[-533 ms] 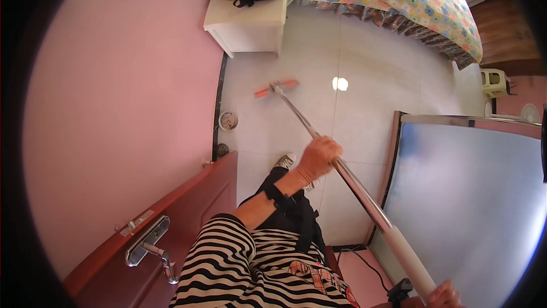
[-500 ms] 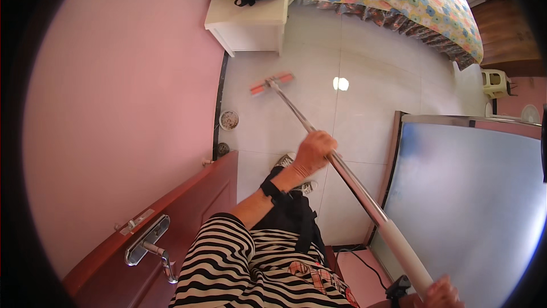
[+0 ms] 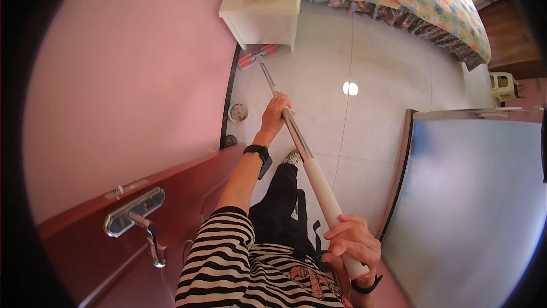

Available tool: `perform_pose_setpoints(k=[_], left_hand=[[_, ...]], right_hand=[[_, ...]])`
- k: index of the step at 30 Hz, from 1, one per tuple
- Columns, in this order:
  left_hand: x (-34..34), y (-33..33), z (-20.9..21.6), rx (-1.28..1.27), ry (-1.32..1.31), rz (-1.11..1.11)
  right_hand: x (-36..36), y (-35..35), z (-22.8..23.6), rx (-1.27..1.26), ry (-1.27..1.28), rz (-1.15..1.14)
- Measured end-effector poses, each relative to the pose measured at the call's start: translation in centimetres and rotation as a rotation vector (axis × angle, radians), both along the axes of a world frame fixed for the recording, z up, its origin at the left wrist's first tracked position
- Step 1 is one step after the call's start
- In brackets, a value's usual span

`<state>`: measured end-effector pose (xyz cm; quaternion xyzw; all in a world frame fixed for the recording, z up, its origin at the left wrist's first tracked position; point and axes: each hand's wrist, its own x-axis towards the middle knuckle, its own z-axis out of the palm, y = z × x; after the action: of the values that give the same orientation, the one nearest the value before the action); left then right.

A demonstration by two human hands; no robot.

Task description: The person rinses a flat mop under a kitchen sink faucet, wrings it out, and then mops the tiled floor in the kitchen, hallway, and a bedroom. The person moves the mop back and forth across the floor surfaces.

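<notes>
Holding a long mop (image 3: pixel 296 137), the left hand (image 3: pixel 276 113) wraps tight around the thin metal pole and the right hand (image 3: pixel 353 242) grips its thick white end. The red mop head (image 3: pixel 257 56) sits on the tiled floor (image 3: pixel 370 125) beside the white nightstand (image 3: pixel 263 14). It looks stiff and light, best held with hands far apart.

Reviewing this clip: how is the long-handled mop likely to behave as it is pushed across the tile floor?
The mop probably stays stiff: its metal pole runs straight between the left hand and the right hand. The flat red head lies low on the glossy tile floor, so it likely slides easily rather than tipping.
</notes>
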<state>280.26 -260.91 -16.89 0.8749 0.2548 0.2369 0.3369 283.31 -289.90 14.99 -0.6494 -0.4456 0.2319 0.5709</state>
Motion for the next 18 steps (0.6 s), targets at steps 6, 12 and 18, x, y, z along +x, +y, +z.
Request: perform_pose_setpoints(k=[6,12,18], left_hand=[[-4.6,-4.6,1.7,0.078,-0.045,-0.075],[-7.3,-8.9,7.2,-0.026,-0.269,0.109],[-8.1,-3.6,6.7,-0.057,-0.356,0.165]], right_hand=[[-5.0,-3.6,1.9,0.09,-0.082,0.016],[-9.5,-2.0,1.6,0.248,-0.207,-0.001],[-13.1,4.2,0.1,0.382,-0.207,-0.054]])
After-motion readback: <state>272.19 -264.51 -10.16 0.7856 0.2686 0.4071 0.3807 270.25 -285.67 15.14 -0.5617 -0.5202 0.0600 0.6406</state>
